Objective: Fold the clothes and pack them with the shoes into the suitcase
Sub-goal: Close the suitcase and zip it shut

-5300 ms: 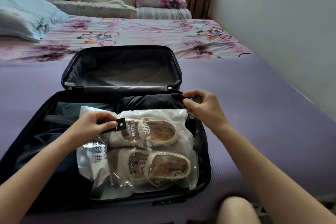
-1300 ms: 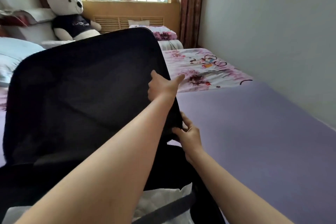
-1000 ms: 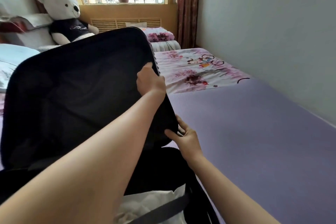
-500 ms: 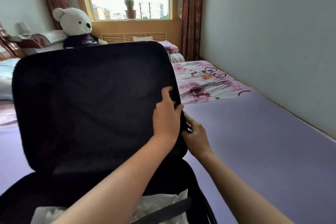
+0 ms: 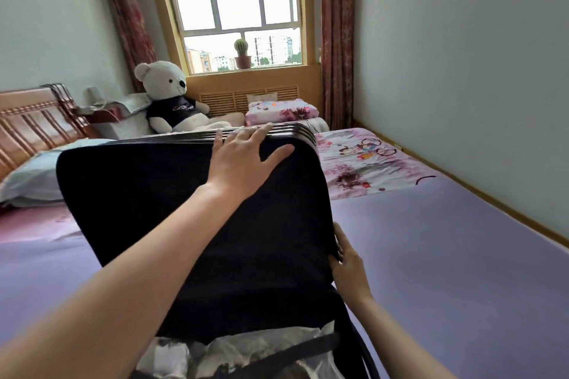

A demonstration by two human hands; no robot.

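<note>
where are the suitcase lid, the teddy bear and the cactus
suitcase lid [image 5: 129, 194], head view, bare black outer face
teddy bear [image 5: 161, 81], head view, its white face
cactus [image 5: 241, 47], head view, green stem

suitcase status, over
Left hand flat on lid. Right hand at lid's edge. Lid partly raised over bag. No obstruction seen.

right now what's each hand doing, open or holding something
left hand: open, fingers spread flat on the suitcase lid
right hand: against the lid's right edge, grip cannot be told
</note>
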